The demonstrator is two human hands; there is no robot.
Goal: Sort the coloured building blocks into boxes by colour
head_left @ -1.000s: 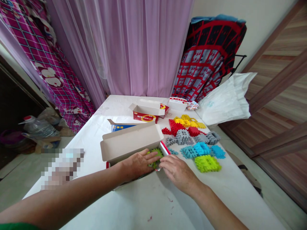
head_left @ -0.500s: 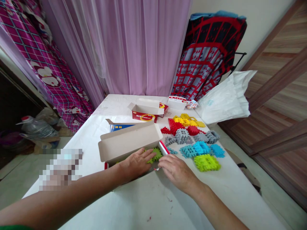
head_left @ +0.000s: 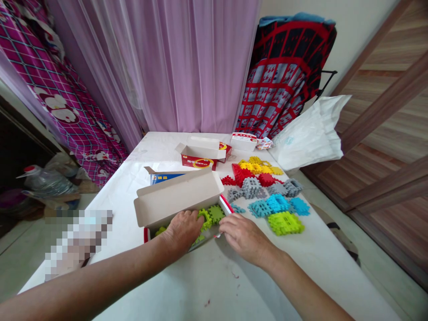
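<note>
While boxed, pieces (head_left: 217, 214) beside left grip (head_left: 184, 228)

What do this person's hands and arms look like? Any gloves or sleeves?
Both the left hand and the right hand are bare, with no gloves. No sleeve, watch or bracelet shows on the left forearm or right forearm.

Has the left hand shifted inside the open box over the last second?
Yes. Judged against the open box, the left hand has moved leftward, now farther from the red-edged end wall beside the right hand.
</note>
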